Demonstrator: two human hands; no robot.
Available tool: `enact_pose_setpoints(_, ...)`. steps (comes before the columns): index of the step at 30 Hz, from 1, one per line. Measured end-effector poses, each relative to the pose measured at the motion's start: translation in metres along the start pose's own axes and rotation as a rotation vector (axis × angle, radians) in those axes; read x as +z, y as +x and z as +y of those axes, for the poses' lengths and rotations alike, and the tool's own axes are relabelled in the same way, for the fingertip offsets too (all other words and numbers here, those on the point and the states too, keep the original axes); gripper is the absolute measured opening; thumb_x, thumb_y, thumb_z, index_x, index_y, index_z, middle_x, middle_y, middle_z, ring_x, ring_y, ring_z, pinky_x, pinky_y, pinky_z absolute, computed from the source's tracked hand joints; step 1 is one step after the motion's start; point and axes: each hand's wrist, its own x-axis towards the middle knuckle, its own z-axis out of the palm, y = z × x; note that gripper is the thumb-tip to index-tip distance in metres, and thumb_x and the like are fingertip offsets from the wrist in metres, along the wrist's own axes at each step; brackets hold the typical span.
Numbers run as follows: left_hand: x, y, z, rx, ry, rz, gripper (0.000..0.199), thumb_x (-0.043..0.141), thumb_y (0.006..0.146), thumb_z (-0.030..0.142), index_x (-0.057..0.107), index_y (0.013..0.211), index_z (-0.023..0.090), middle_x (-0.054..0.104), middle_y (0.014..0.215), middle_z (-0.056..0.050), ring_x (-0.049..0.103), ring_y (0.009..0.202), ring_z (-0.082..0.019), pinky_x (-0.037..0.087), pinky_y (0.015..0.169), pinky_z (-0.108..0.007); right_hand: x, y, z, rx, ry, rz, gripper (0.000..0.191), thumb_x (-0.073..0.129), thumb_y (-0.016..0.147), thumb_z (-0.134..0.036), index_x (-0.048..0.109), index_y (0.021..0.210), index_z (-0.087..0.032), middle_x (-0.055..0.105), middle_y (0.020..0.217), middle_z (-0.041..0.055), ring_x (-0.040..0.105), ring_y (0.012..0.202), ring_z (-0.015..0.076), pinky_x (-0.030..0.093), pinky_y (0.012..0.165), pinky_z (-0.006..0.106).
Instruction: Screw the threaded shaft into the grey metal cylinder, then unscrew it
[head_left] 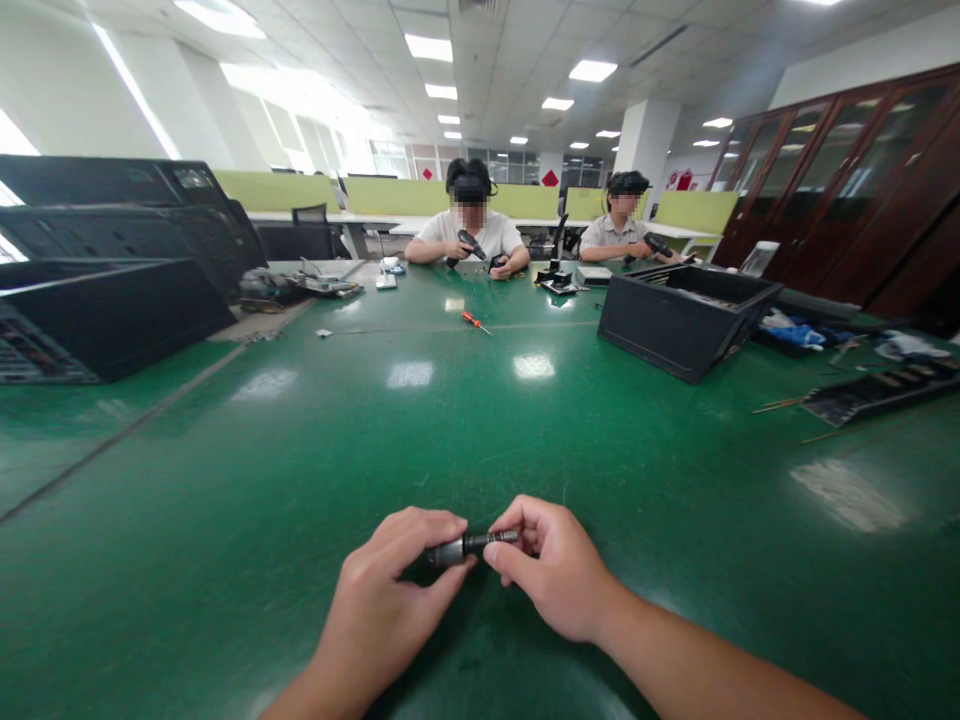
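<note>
Low in the head view, both hands hold one small metal shaft piece point(450, 552) just above the green table. It has a thick dark and silver cylinder on the left and a thinner stem that runs to a ribbed, spring-like end on the right. My left hand point(394, 580) is closed round the thick cylinder, thumb below and fingers above. The thin ribbed end sits between the thumb and fingers of my right hand point(559, 570), which partly hide it. Its exact kind I cannot make out.
An orange screwdriver point(474, 321) lies ahead on the green table point(337, 430). Black computer cases stand at left point(150, 320) and right point(667, 325). A black metal tray point(877, 393) lies far right. Across the table, two people point(469, 225) work with power drills.
</note>
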Motion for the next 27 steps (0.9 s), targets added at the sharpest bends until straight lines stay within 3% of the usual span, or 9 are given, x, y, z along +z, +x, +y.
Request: enact_pose_setpoints(27,-0.0012,0.0011,-0.0005,-0.008,0.009,0.018,0.017,0.072,0.083,0.022,0.07,0.1,0.022,0.073,0.092,-0.003,0.071,0.084,-0.017,0.059,0.078,-0.028,0.0004,0.0,-0.0018,-0.002,0.04,0.009,0.009,0.067,0.08,-0.019,0.06,0.085,-0.016,0.06,0.061,-0.0032,0.056,0.056,0.0112,0.042,0.057,0.023)
